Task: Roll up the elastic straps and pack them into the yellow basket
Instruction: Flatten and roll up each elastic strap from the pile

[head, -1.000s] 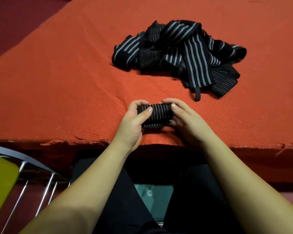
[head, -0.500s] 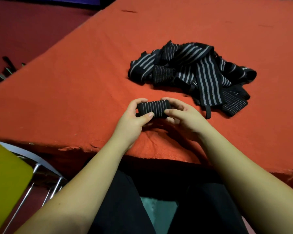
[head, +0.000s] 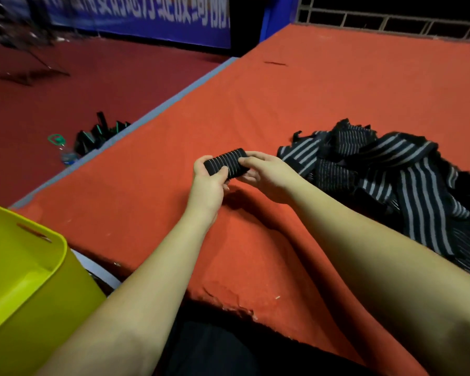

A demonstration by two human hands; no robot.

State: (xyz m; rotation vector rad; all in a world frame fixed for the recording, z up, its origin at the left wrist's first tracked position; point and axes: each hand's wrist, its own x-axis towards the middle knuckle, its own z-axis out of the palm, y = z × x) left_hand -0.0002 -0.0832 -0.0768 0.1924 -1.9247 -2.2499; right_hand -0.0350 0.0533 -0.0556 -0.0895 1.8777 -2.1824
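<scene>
Head view: the yellow basket (head: 25,280) is cut off by the left and bottom edges, so only its far-right corner, rim and a slot in its wall show; what lies inside is not visible. The pile of loose elastic straps (head: 396,185) runs off the right edge, and its near part is hidden behind the right forearm. Far left on the dark red floor, a heap of black and green items (head: 98,135) and a bottle (head: 65,151) are small and hard to make out; the blue banner (head: 136,17) beyond is blurred.

The rolled strap (head: 225,164) is a tight black cylinder with thin grey stripes, held above the orange mat (head: 282,104), left of the pile and well apart from the basket. Its long axis lies roughly left to right, the right end tilted slightly farther away. The left hand (head: 209,183) grips its left end, thumb across the near side, fingers curled round the far side. The right hand (head: 266,173) holds the right end, fingers wrapped round it; its fingertips beneath are partly hidden.
</scene>
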